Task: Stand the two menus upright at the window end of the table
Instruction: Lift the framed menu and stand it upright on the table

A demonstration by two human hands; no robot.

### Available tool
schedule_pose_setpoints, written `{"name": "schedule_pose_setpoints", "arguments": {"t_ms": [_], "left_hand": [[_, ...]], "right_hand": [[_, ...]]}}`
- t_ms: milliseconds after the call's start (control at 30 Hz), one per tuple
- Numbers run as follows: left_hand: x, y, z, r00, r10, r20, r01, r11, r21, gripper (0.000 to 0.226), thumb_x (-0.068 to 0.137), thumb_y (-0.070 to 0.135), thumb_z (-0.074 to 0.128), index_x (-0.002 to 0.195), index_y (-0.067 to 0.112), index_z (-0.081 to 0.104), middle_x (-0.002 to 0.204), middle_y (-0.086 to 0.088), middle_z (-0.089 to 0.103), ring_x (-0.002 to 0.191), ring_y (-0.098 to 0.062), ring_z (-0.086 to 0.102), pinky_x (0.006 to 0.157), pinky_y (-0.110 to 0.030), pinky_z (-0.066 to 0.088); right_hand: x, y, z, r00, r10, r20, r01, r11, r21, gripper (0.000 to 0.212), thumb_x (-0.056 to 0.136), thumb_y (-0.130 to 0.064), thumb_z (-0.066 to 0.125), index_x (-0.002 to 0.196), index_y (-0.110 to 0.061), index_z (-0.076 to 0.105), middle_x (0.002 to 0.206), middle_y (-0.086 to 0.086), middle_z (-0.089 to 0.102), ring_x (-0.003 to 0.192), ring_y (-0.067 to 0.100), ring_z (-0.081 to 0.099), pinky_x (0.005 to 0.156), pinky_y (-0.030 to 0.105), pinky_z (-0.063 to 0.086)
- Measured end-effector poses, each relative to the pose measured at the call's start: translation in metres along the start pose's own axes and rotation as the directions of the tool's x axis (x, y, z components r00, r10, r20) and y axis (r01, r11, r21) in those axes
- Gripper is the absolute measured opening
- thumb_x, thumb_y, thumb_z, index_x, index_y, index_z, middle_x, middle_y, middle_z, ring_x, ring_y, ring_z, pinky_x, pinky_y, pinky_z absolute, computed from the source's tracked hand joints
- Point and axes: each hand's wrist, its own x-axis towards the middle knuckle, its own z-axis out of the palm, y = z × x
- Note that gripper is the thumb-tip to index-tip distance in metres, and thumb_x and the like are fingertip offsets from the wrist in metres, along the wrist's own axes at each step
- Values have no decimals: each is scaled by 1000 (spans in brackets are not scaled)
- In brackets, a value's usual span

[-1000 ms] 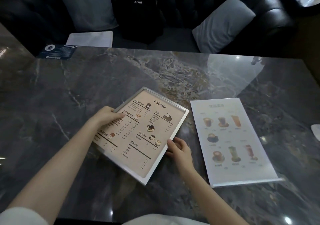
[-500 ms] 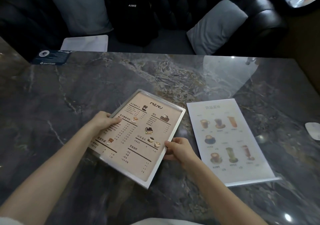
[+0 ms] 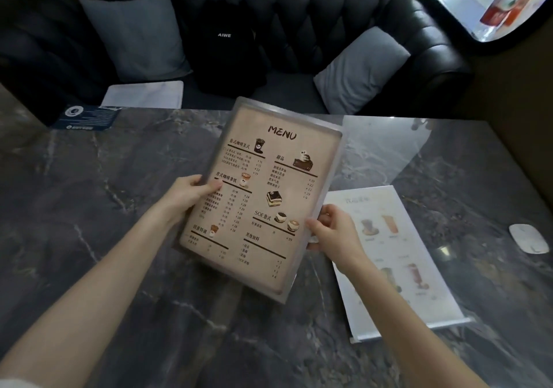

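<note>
I am holding the beige framed menu card [image 3: 263, 199] tilted above the dark marble counter [image 3: 104, 208], left hand [image 3: 187, 197] and right hand [image 3: 336, 232] both gripping its side edges. The white laminated drinks menu [image 3: 419, 268] is lying flat just to its right.

Both hands' grip on beige menu [image 3: 263, 196] edges; white menu [image 3: 398, 256] flat on table [image 3: 89, 208].
</note>
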Motion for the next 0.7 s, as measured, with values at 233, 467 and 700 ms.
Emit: {"name": "schedule_pose_setpoints", "arguments": {"t_ms": [233,467,700], "left_hand": [[1,-6,10,994,110,-11,-111,990,-88,23,84,29,62,102,15,61,93,0,68,83,-13,65,62,-26,48],[-4,-22,10,978,205,-46,-210,968,-138,11,86,25,60,95,18,61,93,2,69,84,-11,67,59,-18,53],[-15,-44,5,960,263,-96,-275,951,-141,8,87,21,58,93,24,62,92,9,68,77,2,69,59,-11,53]], "right_hand": [[-10,3,0,980,-182,-81,171,977,-126,11,88,-6,54,89,-17,52,95,4,67,92,21,66,81,51,56],[-18,22,6,962,-259,-91,241,955,-173,14,88,-9,56,97,-19,52,97,-4,67,93,12,66,81,46,57],[-38,37,13,939,-338,-65,313,917,-247,34,87,-6,57,89,-39,46,89,-22,61,82,-15,60,69,3,46]]}}
